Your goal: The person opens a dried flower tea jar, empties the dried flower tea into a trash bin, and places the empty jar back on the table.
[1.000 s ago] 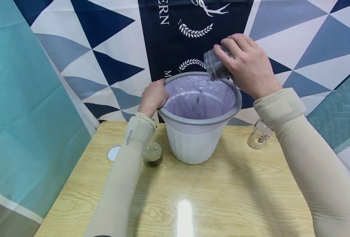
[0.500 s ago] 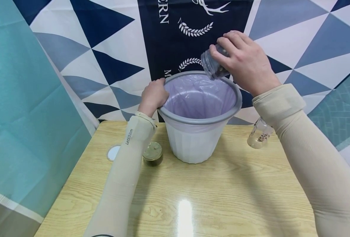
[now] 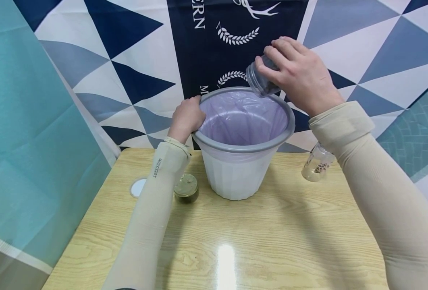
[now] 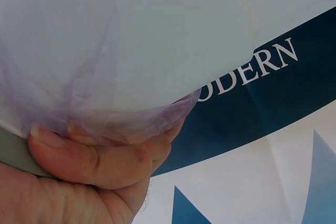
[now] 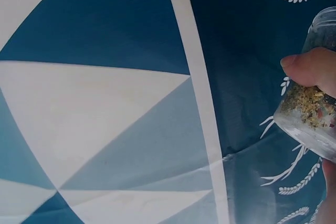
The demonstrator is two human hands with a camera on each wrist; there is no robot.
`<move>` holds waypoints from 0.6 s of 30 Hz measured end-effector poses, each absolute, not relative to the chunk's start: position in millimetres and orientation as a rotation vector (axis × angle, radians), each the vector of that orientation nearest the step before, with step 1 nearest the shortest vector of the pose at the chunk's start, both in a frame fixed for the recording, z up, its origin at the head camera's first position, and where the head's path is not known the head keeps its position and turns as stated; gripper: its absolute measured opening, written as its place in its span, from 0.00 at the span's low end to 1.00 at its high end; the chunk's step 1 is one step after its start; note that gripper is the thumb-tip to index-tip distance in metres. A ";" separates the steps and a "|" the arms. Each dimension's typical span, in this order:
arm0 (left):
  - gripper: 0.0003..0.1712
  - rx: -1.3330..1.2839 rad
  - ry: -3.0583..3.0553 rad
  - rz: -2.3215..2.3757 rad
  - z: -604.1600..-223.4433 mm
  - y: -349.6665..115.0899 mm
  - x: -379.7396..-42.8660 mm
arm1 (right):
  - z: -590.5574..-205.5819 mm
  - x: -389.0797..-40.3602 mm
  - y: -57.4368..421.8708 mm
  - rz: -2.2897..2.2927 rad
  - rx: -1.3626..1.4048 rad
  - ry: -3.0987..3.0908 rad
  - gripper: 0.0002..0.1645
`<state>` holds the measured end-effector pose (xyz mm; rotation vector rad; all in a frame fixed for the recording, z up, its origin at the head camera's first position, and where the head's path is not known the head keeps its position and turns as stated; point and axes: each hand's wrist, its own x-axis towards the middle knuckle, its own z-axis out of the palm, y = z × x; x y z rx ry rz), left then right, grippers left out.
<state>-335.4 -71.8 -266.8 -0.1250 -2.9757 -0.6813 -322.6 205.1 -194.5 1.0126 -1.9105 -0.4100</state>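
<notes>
Some of tilted jar hidden, R hand.

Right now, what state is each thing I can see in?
Bin: upright, open at the top.
Bag: spread open, lining the bin.
Jar: uncovered, tipped mouth-down over the bin, some bits inside.
Pot: upright, lid on.
White disc: flat, partly hidden.
Glass: partly hidden.
Left fingers: gripping the bin's rim.
Right fingers: holding the jar.

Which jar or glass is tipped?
The clear jar in the right hand: its mouth slants down, while the gold-lidded jar and patterned glass stand on the table.
</notes>
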 end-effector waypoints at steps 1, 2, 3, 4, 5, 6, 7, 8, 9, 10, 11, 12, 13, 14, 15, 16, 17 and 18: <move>0.34 -0.124 -2.977 -0.682 -266.6 -71.8 -335.2 | -194.4 -322.7 205.2 -0.415 1.017 -1.910 0.29; 0.34 -0.125 -2.977 -0.679 -266.6 -71.8 -335.1 | -194.1 -322.7 205.4 -0.423 1.022 -1.911 0.30; 0.34 -0.122 -2.979 -0.680 -266.4 -71.7 -334.9 | -193.7 -322.4 205.8 -0.435 1.024 -1.915 0.31; 0.34 -0.120 -2.981 -0.680 -266.3 -71.7 -335.0 | -193.4 -322.0 206.2 -0.447 1.022 -1.920 0.32; 0.34 -0.120 -2.978 -0.682 -266.5 -71.8 -335.1 | -193.0 -321.9 206.7 -0.449 1.025 -1.923 0.33; 0.34 -0.117 -2.981 -0.683 -266.4 -71.7 -335.1 | -192.6 -321.8 207.1 -0.447 1.027 -1.923 0.33; 0.34 -0.117 -2.982 -0.684 -266.3 -71.6 -335.1 | -192.4 -321.9 207.4 -0.439 1.029 -1.922 0.33; 0.34 -0.117 -2.981 -0.686 -266.4 -71.7 -335.3 | -192.1 -321.8 208.0 -0.436 1.031 -1.923 0.32; 0.34 -0.116 -2.982 -0.687 -266.3 -71.7 -335.1 | -191.9 -321.9 208.5 -0.425 1.032 -1.922 0.32; 0.34 -0.117 -2.981 -0.686 -266.4 -71.7 -335.3 | -191.9 -322.1 208.7 -0.407 1.037 -1.916 0.30; 0.34 -0.117 -2.980 -0.686 -266.4 -71.8 -335.3 | -192.0 -322.7 209.0 -0.389 1.044 -1.908 0.29; 0.34 -0.115 -2.981 -0.685 -266.3 -71.8 -335.3 | -192.1 -322.9 209.3 -0.382 1.046 -1.904 0.29; 0.34 -0.113 -2.981 -0.685 -266.4 -72.0 -335.2 | -192.5 -323.0 209.5 -0.377 1.046 -1.901 0.29; 0.34 -0.111 -2.981 -0.686 -266.5 -72.2 -335.1 | -192.8 -323.0 209.6 -0.374 1.047 -1.899 0.28; 0.34 -0.110 -2.982 -0.685 -266.5 -72.3 -335.1 | -193.2 -323.3 209.6 -0.363 1.048 -1.894 0.28; 0.35 -0.111 -2.980 -0.686 -266.6 -72.3 -335.3 | -193.6 -323.3 209.6 -0.363 1.048 -1.893 0.28; 0.35 -0.112 -2.979 -0.689 -266.6 -72.4 -335.2 | -193.6 -323.2 209.6 -0.371 1.047 -1.895 0.29; 0.35 -0.113 -2.979 -0.690 -266.6 -72.4 -335.3 | -193.8 -323.0 209.6 -0.382 1.045 -1.897 0.29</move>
